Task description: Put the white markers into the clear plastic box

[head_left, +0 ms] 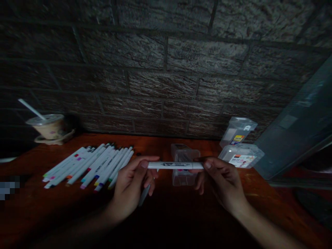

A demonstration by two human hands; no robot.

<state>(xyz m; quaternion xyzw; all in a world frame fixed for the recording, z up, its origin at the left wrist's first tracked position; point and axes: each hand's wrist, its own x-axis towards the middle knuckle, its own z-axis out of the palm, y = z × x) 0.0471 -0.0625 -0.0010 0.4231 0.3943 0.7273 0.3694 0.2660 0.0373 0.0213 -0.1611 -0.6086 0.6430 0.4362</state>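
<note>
A white marker [169,165] with black print lies level between my two hands, above the table. My left hand [132,181] pinches its left end between thumb and fingers. At the other end, my right hand [224,180] grips the marker the same way. Another pale, slim shape [144,195], perhaps a second marker, shows under my left fingers; how it is held is unclear. Left of my left hand, several white markers [94,164] with coloured ends lie side by side in a spread pile. Behind the held marker stands a clear plastic case [184,178], partly hidden.
A lidded cup with a straw [49,126] stands in a carton holder [55,139] at the back left. At the back right are a clear plastic container [237,131] and a labelled clear case [241,155]. A brick wall [166,79] rises behind the brown table [153,141].
</note>
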